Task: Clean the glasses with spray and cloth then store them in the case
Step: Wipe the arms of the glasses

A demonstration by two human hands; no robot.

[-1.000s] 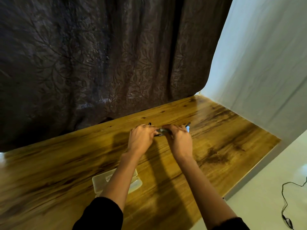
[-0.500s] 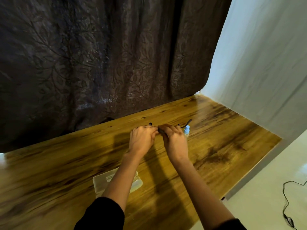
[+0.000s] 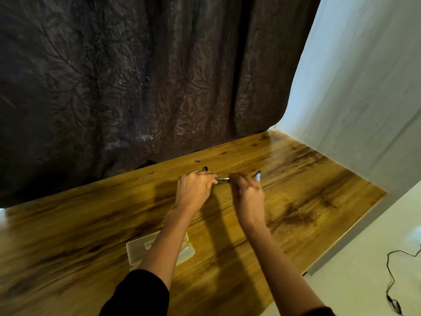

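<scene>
Fingers of left hand [image 3: 193,190] and right hand [image 3: 248,192] are curled closed on the glasses [image 3: 222,179], held between them just above centre frame, over the wooden table [image 3: 91,220]. Blur hides the grip detail. Pale case [image 3: 136,252] lies lower centre, partly under the left forearm.

Glasses [image 3: 222,180] held between both hands over the far middle of the table [image 3: 91,224], left hand [image 3: 193,190] gripping the left end, right hand [image 3: 249,195] the right end. Spray bottle [image 3: 258,177] standing just behind the right hand, mostly hidden by it. Case [image 3: 136,252] lying on the table nearer the person, partly under the left forearm. Curtain [image 3: 136,76] hanging behind the table's far edge; sheet [image 3: 364,99] along its right side. Cable [image 3: 394,281] lying on the floor, right of the table.
</scene>
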